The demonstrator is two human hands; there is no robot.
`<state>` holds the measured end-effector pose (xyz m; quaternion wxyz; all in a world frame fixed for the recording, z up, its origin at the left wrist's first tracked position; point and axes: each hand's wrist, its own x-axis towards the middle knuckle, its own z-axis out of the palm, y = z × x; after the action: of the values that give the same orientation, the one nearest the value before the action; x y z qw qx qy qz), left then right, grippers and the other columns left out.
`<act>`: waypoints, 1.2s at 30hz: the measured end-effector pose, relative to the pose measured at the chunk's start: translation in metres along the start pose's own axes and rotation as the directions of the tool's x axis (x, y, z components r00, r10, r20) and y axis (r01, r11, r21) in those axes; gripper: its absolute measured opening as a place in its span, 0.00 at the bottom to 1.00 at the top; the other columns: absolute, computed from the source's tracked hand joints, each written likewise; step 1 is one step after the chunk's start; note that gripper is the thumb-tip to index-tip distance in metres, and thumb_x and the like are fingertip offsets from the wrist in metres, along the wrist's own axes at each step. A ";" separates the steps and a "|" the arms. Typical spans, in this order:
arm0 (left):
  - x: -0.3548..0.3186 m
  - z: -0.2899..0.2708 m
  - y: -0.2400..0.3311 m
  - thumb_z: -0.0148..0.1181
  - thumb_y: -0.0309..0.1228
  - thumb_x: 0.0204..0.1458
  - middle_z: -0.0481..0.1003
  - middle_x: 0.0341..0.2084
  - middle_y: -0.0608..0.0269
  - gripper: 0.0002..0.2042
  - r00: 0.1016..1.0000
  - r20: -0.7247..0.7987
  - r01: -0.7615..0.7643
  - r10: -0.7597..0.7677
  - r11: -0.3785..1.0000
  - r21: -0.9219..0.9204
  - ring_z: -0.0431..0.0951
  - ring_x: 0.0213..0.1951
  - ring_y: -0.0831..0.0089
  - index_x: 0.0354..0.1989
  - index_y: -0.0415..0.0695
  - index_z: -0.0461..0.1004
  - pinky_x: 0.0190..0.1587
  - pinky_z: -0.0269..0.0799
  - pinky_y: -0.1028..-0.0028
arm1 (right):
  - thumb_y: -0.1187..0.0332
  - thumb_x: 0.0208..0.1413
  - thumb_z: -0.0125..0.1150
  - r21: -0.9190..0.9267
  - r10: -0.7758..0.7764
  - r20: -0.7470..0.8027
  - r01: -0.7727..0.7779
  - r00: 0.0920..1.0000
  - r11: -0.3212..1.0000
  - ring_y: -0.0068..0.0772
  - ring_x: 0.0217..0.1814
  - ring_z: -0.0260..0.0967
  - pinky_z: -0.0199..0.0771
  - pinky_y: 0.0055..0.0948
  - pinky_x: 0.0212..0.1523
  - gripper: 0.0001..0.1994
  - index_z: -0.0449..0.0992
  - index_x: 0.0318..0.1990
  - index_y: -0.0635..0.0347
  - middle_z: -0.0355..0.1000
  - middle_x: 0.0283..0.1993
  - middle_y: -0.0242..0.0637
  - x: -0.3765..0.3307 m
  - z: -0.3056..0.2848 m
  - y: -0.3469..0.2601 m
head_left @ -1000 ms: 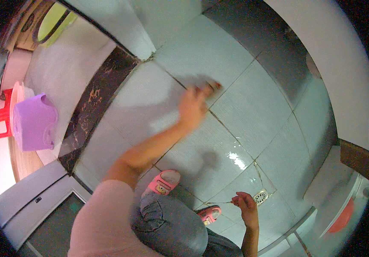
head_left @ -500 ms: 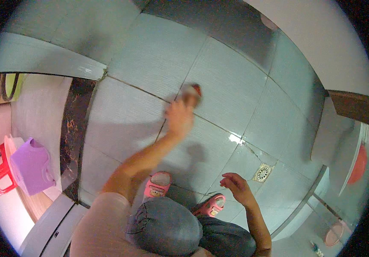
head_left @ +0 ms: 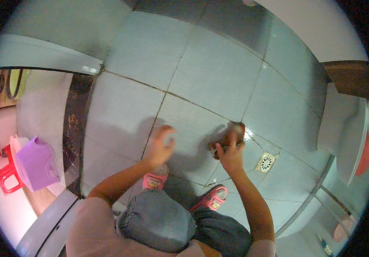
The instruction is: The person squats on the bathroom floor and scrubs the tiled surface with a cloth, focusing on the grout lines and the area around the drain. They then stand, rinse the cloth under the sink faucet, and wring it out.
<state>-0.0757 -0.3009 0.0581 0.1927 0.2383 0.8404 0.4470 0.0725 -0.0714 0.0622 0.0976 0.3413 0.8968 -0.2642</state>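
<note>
- Pale tiled floor fills the view, with dark grout lines and a wet sheen near the square metal drain on the right.
- You are squatting low, knees in grey trousers, pink slippers planted on the tiles.
- Your right hand presses a small brownish scrubbing pad flat to the floor just left of the drain; fingers lie over it, pinning rather than pinching it. The pad is blurred, so its exact kind is unclear.
- Your left hand hovers above the tile, empty, fingers loosely spread and curled.
- Judged from this, scrubbing of the wet tile is the step in hand; a next stroke would call for steady downward pressure.
- A purple stool and a red one stand far left, beyond the dark threshold strip.
</note>
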 end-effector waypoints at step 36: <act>-0.052 -0.056 -0.079 0.47 0.27 0.46 0.64 0.35 0.55 0.30 0.969 0.244 -0.186 -0.035 0.546 0.817 0.65 0.38 0.61 0.62 0.56 0.52 0.41 0.59 0.65 | 0.73 0.41 0.55 -0.221 0.035 -0.391 -0.131 0.920 0.966 0.59 0.52 0.55 0.59 0.47 0.52 0.29 0.61 0.55 0.43 0.54 0.55 0.56 0.040 0.035 0.022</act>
<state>-0.0814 -0.4061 0.0266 0.1334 0.3878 0.9116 -0.0288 0.0573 -0.0544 0.0095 -0.0274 0.4098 0.9086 -0.0762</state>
